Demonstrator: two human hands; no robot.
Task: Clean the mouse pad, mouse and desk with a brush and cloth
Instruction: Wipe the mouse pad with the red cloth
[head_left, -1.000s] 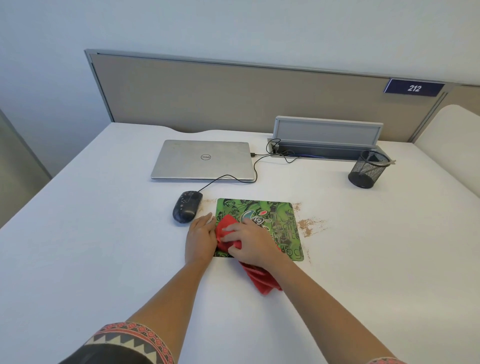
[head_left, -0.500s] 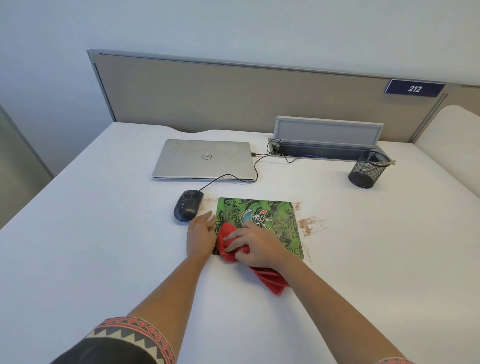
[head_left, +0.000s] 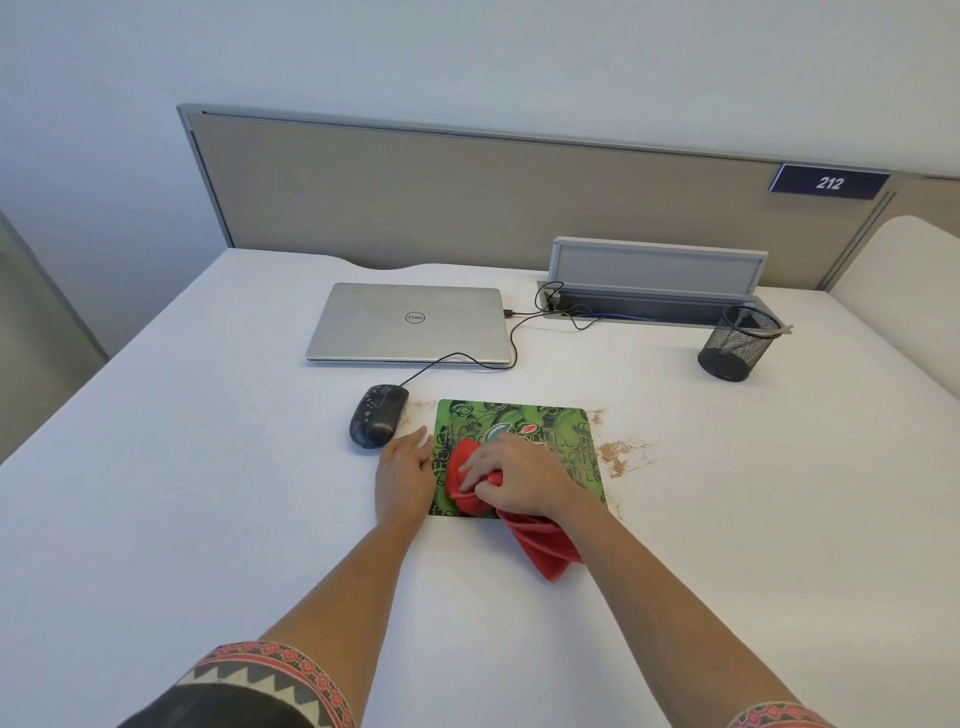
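A green patterned mouse pad (head_left: 540, 426) lies flat on the white desk (head_left: 208, 493). My right hand (head_left: 519, 478) presses a bunched red cloth (head_left: 540, 545) onto the pad's near left part; the cloth's loose end trails off the pad's near edge. My left hand (head_left: 405, 478) lies flat with fingers apart on the pad's left edge, holding it down. A black wired mouse (head_left: 376, 414) sits just left of the pad, its cable running to the laptop. Brown dust (head_left: 621, 453) is scattered on the desk right of the pad, with a little at its top left corner. No brush is in view.
A shut silver laptop (head_left: 410, 325) lies behind the mouse. A grey cable box (head_left: 654, 283) with wires stands at the back, and a black mesh pen cup (head_left: 737, 343) at the back right. A beige partition (head_left: 467, 197) closes off the desk's far edge.
My right hand with the red cloth slid toward me over the pad's left part, then back up a little. My left hand stayed on the pad's left edge.
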